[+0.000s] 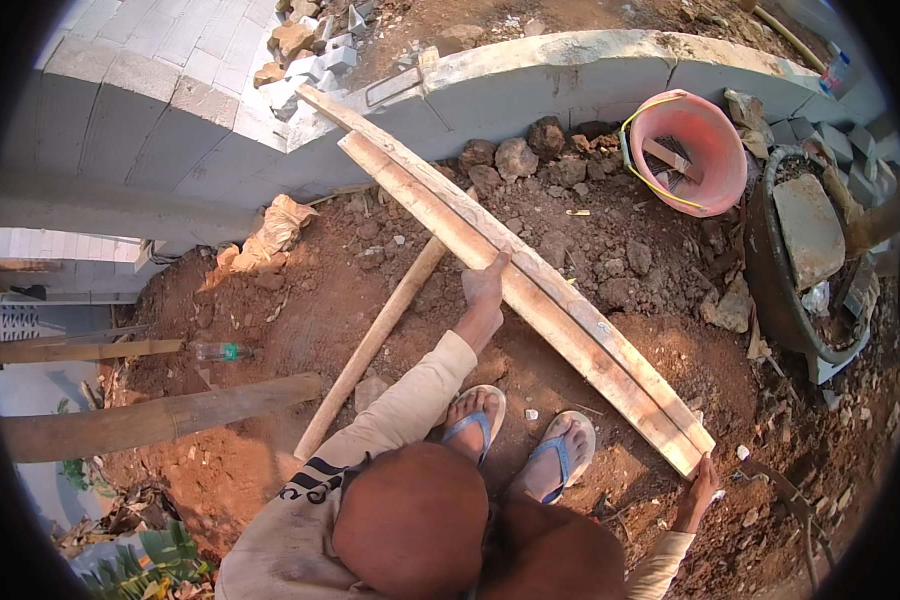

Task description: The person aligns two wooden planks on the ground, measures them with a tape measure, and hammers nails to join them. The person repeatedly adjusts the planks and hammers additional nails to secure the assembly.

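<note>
Two long, pale wooden planks point(560, 290) lie lengthwise against each other, with a narrow dark gap between them. They run slantwise from the low block wall at the far left down to near my right side. My left hand point(484, 287) is closed on the near edge around mid-length, its thumb on top and its other fingers largely hidden. At the near right end, my right hand point(703, 490) grips the corner of the planks, partly out of sight below it. A round wooden pole point(375, 335) passes under the planks and slopes toward my left arm.
A curved grey block wall point(560, 85) borders the far side. A pink bucket point(690, 150) with wood scraps tilts beside a black tub point(770, 270) holding a block. Stones point(517, 158) line the wall. At left are a bamboo pole point(170, 415) and a plastic bottle point(218, 351).
</note>
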